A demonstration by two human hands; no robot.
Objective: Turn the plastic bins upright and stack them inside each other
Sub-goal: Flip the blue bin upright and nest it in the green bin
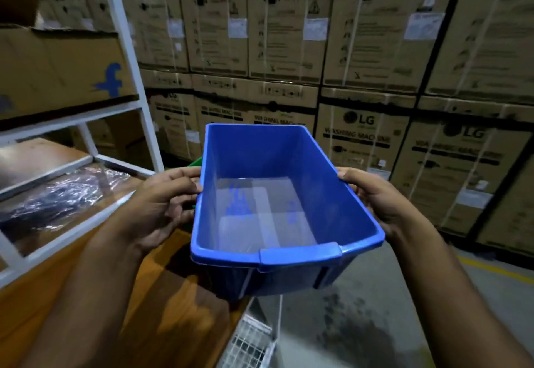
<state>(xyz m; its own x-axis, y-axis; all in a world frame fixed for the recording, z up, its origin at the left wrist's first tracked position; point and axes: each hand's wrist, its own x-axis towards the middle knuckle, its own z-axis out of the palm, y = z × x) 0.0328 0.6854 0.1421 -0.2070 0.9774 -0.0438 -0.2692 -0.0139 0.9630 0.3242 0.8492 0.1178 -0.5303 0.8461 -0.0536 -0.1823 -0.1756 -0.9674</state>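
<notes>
A blue plastic bin (332, 194) is held upright in the air at the middle of the view, its open side up and a clear plastic sheet lying on its floor. My left hand (161, 206) grips its left rim, fingers curled over the edge. My right hand (375, 197) grips the right rim in the same way. A sliver of a green bin (195, 162) shows just behind the blue bin's left wall, mostly hidden.
A wooden table (161, 295) lies below the bin. A white metal rack (135, 73) with a cardboard box (63, 67) and plastic-wrapped goods (57, 194) stands at left. Stacked washing-machine cartons (361, 50) fill the back. A wire mesh cart (254, 338) and concrete floor (375, 324) are at lower right.
</notes>
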